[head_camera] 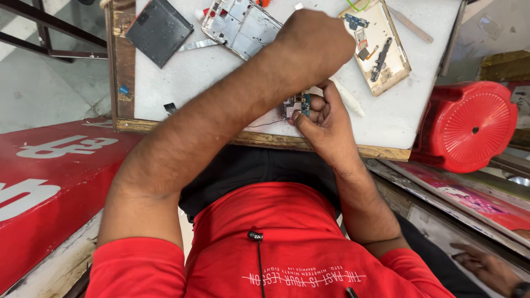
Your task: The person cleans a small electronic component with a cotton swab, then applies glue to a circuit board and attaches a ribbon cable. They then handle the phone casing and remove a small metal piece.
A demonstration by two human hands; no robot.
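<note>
Fingers (302,117) of the right hand (326,124) pinch a small circuit board (297,104) – blue-green, held up just above the near edge of the counter (182,83), close to the body, likely so the head view gets a clear look at it. Left hand (316,40) crosses over from the other side, curled into a loose fist right above the board; whether its fingers grip a tool I cannot tell – they are hidden under the knuckles. A thin wire (259,124) trails from the board along the near edge. Further back lie a silver phone frame (237,25) and a gold phone shell (377,44) with parts inside, opened face up toward the far edge, and a dark flat panel (159,30) at the far left corner. White spudger (349,98) lies just right of the hands. Red stool (469,127) stands off the right edge.
</note>
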